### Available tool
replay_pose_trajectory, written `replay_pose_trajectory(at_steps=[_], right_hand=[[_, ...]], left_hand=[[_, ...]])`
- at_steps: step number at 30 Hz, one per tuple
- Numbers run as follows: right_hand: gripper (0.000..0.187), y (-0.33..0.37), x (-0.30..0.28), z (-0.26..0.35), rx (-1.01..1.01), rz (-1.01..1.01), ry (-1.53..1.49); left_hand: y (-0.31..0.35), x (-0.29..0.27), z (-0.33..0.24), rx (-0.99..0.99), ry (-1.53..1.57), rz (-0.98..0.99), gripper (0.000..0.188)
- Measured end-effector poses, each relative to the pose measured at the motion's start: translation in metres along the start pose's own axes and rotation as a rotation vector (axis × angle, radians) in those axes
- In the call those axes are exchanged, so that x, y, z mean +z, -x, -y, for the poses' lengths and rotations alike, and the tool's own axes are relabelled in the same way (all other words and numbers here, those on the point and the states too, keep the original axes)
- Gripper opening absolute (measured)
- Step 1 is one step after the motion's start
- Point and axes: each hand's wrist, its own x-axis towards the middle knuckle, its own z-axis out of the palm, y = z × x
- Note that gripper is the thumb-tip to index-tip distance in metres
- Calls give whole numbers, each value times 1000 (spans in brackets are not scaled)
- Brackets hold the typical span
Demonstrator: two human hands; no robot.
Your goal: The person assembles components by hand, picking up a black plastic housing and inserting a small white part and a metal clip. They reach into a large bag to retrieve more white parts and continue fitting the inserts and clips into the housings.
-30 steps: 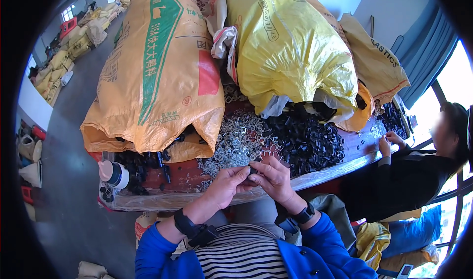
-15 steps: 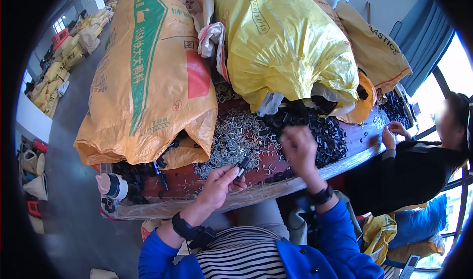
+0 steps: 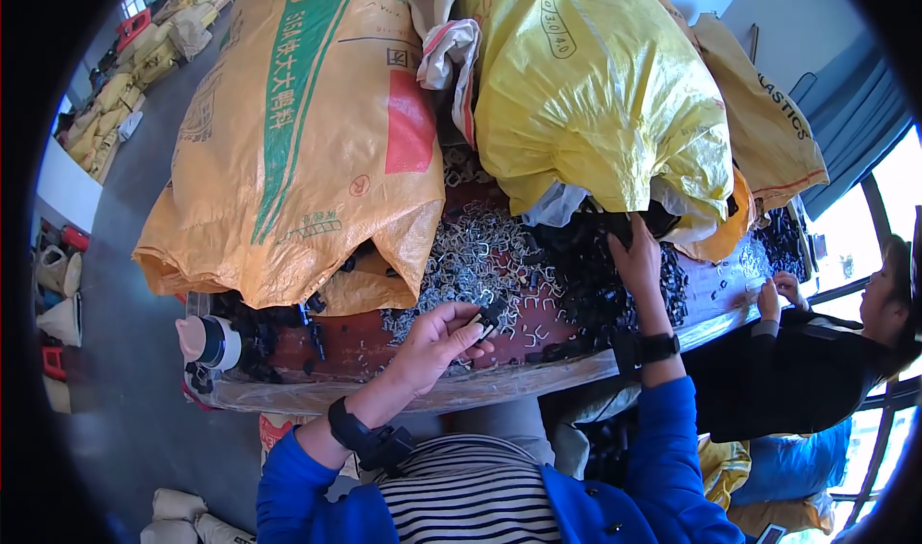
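Note:
My left hand (image 3: 448,342) is closed on a small black plastic piece (image 3: 491,315), held between thumb and fingers above the table's near edge. My right hand (image 3: 638,258) reaches to the mouth of the yellow sack (image 3: 595,131), over a heap of black plastic pieces (image 3: 588,280). Its thumb and forefinger are stretched out and apart; the other fingers are partly hidden. Between my hands and the sacks lies a spread pile of small silvery U-shaped metal clips (image 3: 480,251) on the dark red tabletop (image 3: 360,340).
A large orange sack (image 3: 336,189) lies at the left, spilling black parts. A pink-and-white round container (image 3: 209,342) stands at the table's left corner. At the right, another person (image 3: 807,352) in black works with both hands at the table. Filled sacks line the far left floor.
My right hand has moved forward and to the right, from above the clips to the yellow sack's mouth. My left hand still holds the black plastic piece. The view has shifted slightly.

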Motion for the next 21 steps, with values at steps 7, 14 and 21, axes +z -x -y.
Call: replay_pose_trajectory(at_steps=[7, 14, 21], right_hand=[[38, 64, -59, 74, 57, 479, -858], [34, 103, -58, 125, 3, 627, -1132], [44, 112, -52, 135, 232, 691, -1195]], left_hand=[[18, 10, 0, 62, 8, -16, 24], [43, 20, -5, 29, -85, 70, 21], [52, 20, -10, 174, -447, 14, 23]])
